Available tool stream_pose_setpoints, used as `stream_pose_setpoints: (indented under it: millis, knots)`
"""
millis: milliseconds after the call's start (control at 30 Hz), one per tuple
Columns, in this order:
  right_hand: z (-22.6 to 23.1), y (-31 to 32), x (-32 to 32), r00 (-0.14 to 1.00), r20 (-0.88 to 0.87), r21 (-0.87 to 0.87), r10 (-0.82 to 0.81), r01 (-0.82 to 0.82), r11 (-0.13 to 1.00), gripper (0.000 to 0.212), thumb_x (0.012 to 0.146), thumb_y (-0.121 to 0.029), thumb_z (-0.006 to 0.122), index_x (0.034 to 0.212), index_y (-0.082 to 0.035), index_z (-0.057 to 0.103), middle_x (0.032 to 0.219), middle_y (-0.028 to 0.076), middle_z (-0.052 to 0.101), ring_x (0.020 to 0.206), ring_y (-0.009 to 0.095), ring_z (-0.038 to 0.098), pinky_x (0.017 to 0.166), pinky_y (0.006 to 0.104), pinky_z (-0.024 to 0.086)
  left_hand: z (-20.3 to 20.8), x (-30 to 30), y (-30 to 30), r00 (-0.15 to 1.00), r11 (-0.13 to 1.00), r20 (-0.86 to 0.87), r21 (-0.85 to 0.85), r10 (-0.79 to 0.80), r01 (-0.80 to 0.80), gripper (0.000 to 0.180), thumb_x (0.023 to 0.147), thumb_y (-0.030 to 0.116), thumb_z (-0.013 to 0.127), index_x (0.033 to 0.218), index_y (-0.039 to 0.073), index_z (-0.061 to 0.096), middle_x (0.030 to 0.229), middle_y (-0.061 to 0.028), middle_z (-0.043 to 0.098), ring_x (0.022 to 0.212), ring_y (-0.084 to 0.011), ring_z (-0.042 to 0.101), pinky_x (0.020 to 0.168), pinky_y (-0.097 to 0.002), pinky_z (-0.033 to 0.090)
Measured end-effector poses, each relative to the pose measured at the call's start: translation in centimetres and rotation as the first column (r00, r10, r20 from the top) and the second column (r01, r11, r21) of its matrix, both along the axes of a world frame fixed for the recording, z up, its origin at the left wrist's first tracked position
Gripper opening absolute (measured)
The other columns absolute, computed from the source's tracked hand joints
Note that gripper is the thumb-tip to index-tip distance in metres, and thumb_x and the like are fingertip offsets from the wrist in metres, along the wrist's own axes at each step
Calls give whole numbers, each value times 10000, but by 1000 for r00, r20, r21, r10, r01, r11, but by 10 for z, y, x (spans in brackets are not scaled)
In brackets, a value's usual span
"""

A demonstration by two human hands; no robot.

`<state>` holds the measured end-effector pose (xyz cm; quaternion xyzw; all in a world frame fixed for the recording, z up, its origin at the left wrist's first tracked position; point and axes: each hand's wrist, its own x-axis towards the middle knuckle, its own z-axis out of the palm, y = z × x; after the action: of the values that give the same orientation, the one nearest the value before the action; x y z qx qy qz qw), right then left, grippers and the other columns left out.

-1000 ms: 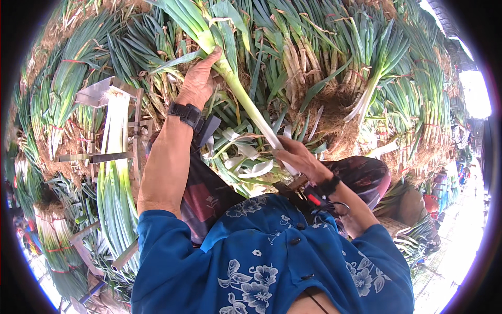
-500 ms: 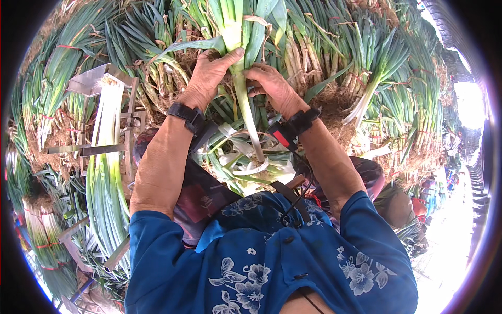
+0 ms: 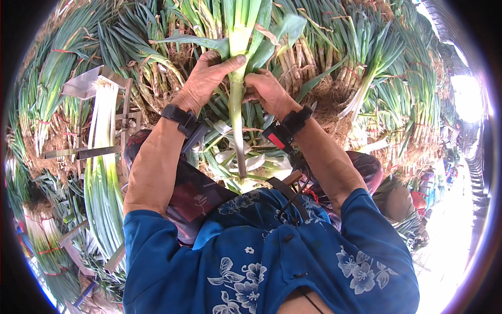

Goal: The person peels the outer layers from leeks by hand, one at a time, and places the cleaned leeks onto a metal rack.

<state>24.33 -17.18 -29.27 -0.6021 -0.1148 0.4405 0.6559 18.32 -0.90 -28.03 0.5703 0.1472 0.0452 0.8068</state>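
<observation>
A large green onion [image 3: 236,118] hangs upright in front of me, its leaves at the top and its pale lower end pointing down between my knees. My left hand [image 3: 205,78] is closed around its neck, the thumb lying across the front where the leaves fan out. Just below and to the right, my right hand [image 3: 269,93] has curled fingers, its thumb and fingertips pinching at the stalk's side. Exactly what layer they grip is hidden. One broad leaf [image 3: 290,32] bends out to the right and looks blurred.
Peeled green onions [image 3: 104,125] lie in a metal rack [image 3: 99,152] at my left. Tied bundles [image 3: 52,99] with roots stand around the far side and left. Stripped leaves [image 3: 253,162] litter the ground between my knees. A lone onion [image 3: 371,78] leans at the right.
The onion's lower end has swung left and down toward me. A right-hand leaf has moved outward to the right. Both hands keep nearly the same place on the stalk.
</observation>
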Motion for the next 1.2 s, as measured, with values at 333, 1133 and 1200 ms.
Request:
stream_pose_setpoints:
  millis: [333, 1133, 1200]
  knots:
    - [2, 3, -36, 872, -487, 278, -44, 203, 939, 330, 907, -249, 553, 1128, -4, 554, 972, 118, 642, 926, 241, 622, 850, 349, 487, 21, -5, 15, 971, 971, 188, -157, -151, 182, 408, 842, 255, 703, 1174, 40, 601, 1044, -38, 645, 994, -134, 573, 903, -296, 430]
    - [-180, -154, -90, 731, -224, -893, 645, -420, 165, 344, 727, -298, 533, 762, 13, 674, 735, 163, 671, 697, 290, 675, 665, 417, 517, 38, -19, 118, 824, 914, 506, -404, 254, -34, 386, 947, 349, 524, 1140, 14, 521, 953, -53, 544, 857, -155, 514, 778, -311, 446]
    - [-189, -165, -63, 743, 152, -876, 651, -204, 438, 392, 790, -343, 513, 785, 21, 657, 713, 169, 664, 692, 312, 656, 669, 413, 503, 34, -20, 126, 831, 885, 489, -466, 267, -10, 362, 936, 348, 542, 1091, 21, 526, 925, -60, 552, 826, -181, 527, 740, -327, 458]
